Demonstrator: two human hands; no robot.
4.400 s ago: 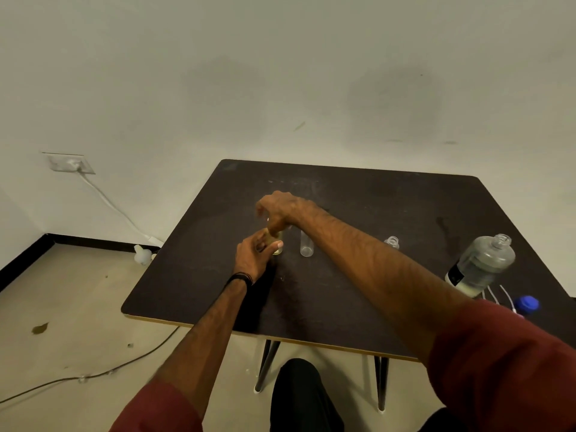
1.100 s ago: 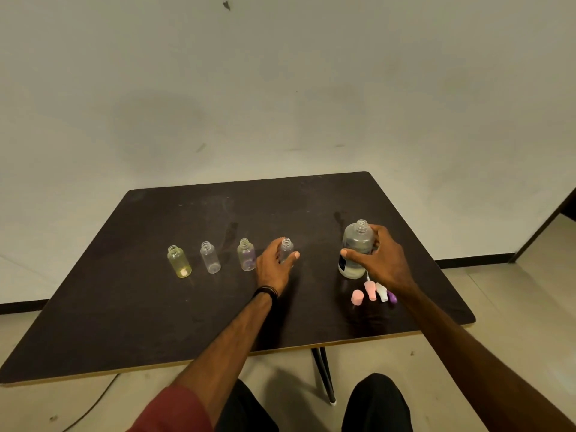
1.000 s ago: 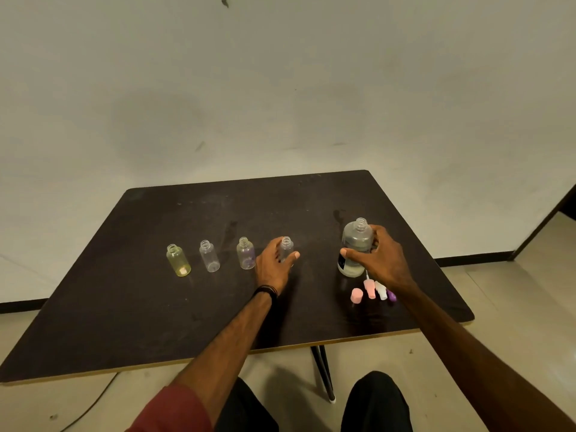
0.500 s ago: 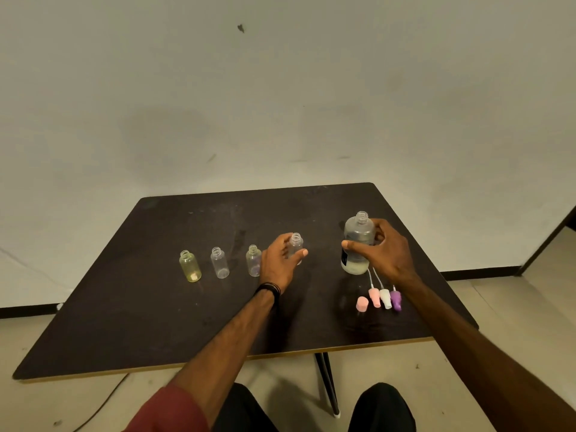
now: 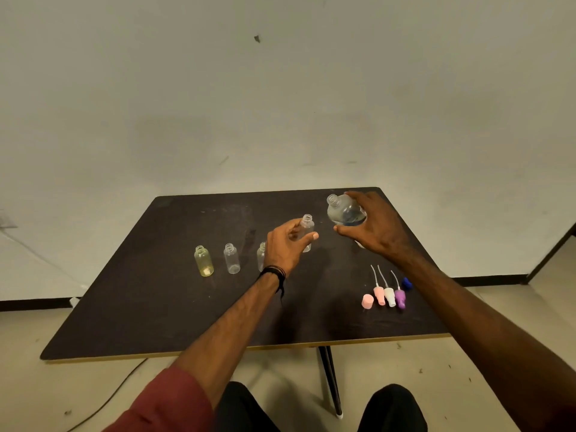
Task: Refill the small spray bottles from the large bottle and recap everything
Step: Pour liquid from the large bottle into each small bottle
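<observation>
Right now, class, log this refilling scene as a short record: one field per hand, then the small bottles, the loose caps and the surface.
Left hand: grips a small clear plastic bottle, uncapped, upright
Right hand: holds the large clear bottle, lifted and tilted toward the small one
Other small bottles: yellowish bottle, clear bottle, a third partly behind the left hand; all uncapped
Loose caps: pink cap, three spray tops, blue cap
Surface: dark table
</observation>
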